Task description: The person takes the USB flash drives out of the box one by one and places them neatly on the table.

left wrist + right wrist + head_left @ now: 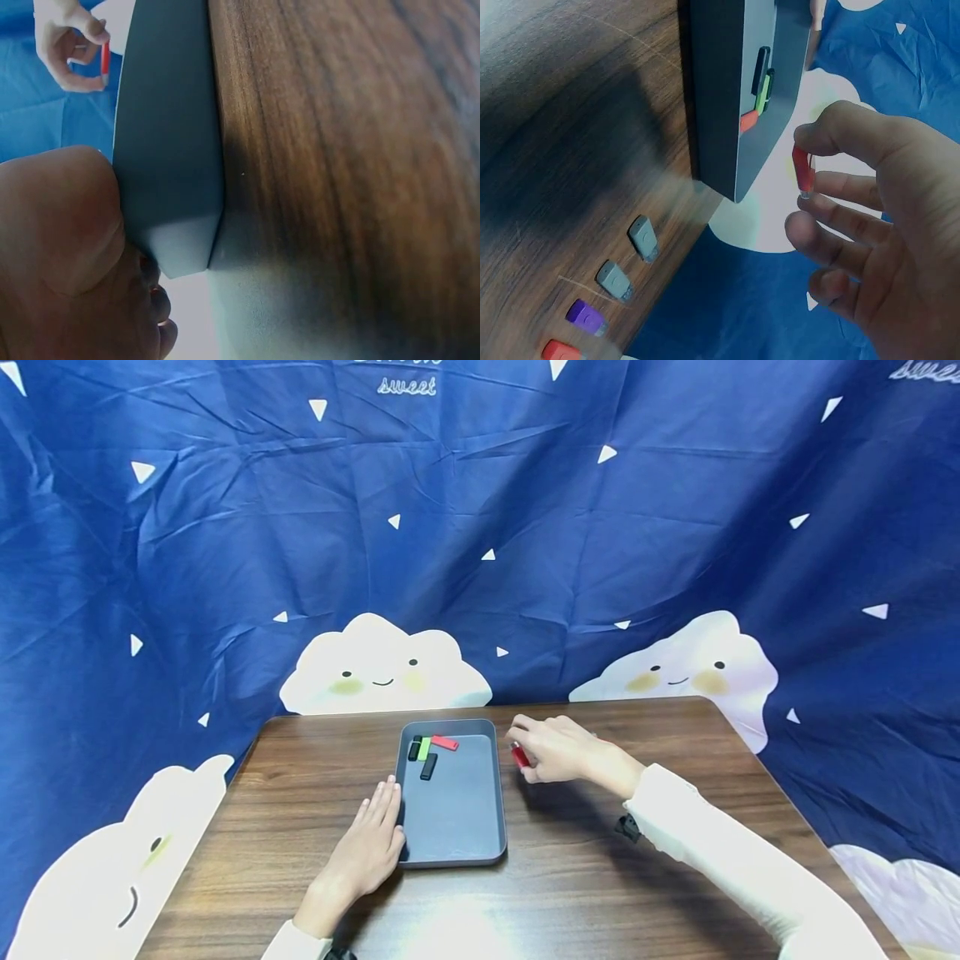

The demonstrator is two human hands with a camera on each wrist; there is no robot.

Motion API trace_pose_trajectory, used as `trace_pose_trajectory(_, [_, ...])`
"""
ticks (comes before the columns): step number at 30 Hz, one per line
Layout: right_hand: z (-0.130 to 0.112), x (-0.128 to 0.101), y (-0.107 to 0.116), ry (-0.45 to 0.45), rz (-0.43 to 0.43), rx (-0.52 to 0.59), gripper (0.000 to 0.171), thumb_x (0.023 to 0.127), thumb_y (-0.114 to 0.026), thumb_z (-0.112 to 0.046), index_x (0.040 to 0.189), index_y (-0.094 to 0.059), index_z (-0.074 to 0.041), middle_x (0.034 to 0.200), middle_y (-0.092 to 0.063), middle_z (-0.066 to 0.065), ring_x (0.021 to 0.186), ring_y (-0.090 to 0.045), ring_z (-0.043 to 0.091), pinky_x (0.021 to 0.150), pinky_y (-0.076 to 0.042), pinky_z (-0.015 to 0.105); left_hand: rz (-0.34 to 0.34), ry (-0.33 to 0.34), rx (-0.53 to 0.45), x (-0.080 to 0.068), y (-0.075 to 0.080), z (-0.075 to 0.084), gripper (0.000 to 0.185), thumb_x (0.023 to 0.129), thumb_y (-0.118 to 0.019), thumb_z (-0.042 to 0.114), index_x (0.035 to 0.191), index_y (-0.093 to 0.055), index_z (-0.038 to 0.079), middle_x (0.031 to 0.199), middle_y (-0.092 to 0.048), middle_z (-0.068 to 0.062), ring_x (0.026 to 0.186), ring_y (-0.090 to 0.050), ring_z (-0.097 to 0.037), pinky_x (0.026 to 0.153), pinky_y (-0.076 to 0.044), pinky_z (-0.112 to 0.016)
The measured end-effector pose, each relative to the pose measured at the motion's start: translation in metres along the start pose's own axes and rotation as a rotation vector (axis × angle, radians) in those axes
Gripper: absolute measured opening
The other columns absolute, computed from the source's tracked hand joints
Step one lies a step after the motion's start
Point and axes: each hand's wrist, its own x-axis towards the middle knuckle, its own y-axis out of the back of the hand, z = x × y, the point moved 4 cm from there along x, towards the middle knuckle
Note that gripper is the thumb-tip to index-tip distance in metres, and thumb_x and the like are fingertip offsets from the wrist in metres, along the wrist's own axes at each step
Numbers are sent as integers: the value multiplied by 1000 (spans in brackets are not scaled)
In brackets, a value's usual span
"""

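Just right of the tray, the right hand (558,750) pinches a red USB flash drive (520,755) between thumb and fingertips, holding it raised off the bench (600,906). Its remaining fingers are loosely curled, and the drive's pale connector end (plainest from the right wrist) points away from the thumb. A white sleeve (720,852) covers that arm, with a small black device (628,827) at the wrist.

To the left, the left hand (367,839) lies against the left wall of the grey tray (457,818), its fingers straight and close together, reaching toward the far side.

Four more flash drives lie inside the tray, toward its far left corner. A black flash drive (415,749) and a green flash drive (424,749) are side by side; a red-pink flash drive (444,742) lies crosswise just right of the green one, and a second black flash drive (428,767) sits a little nearer.

On the bench, right of the tray along the far edge, the right wrist view shows a row: first a grey flash drive (643,238), then another grey one (614,280), a purple one (585,316) and an orange-red one (559,350).

Behind everything hangs a blue curtain (480,485) with white triangles and smiling clouds.
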Motion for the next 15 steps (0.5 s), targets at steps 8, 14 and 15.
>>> trace_pose_trajectory(8, [5, -11, 1, -3, 37, -11, 37, 79, -82, -27, 112, -71, -14, 104, -62, -4, 57, -49, 8, 48, -42, 29, 7, 1, -19, -1, 3, 3, 63, 109, -48, 20, 163, -31, -10, 174, -27, -25, 161, -30, -42, 130, -31, -60])
trace_pose_trajectory(14, [11, -19, 0, -24, 41, -4, 38, 79, -82, -27, 113, -71, -14, 103, -62, -4, 57, -50, 10, 50, -45, 30, 8, 0, -84, -2, 11, 9, 62, 107, -47, 15, 161, -32, -12, 172, -30, -28, 159, -31, -47, 127, -32, -65])
trace_pose_trajectory(15, [12, -21, -1, -28, 41, -5, 39, 80, -82, -28, 114, -71, -14, 103, -62, -4, 57, -50, 10, 51, -46, 30, 8, 1, -91, -1, 12, 9, 61, 107, -47, 14, 161, -33, -12, 172, -30, -28, 159, -32, -47, 126, -32, -66])
